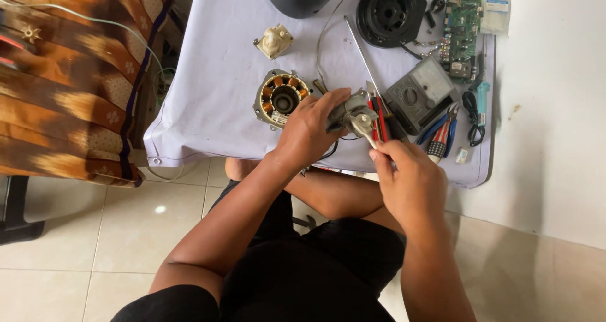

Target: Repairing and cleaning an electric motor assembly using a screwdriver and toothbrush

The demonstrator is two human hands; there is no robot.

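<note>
Left hand point(310, 127): wrapped round the grey motor part point(355, 115), steadying it above the table's point(214, 101) near edge.
Right hand point(407, 178): pinched on a slim tool point(371, 136), tip meeting the part.
Nearby: copper-wound stator point(281, 98) just left, multimeter point(421, 95) and pliers point(442, 132) right.

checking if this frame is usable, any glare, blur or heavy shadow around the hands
Head view: soft, even daylight, no hard shadows on the white cloth; left hand and right hand are sharp, as is the grey motor part they hold; one small glare spot on the floor tile; slight wide-angle bending at the edges.
</note>
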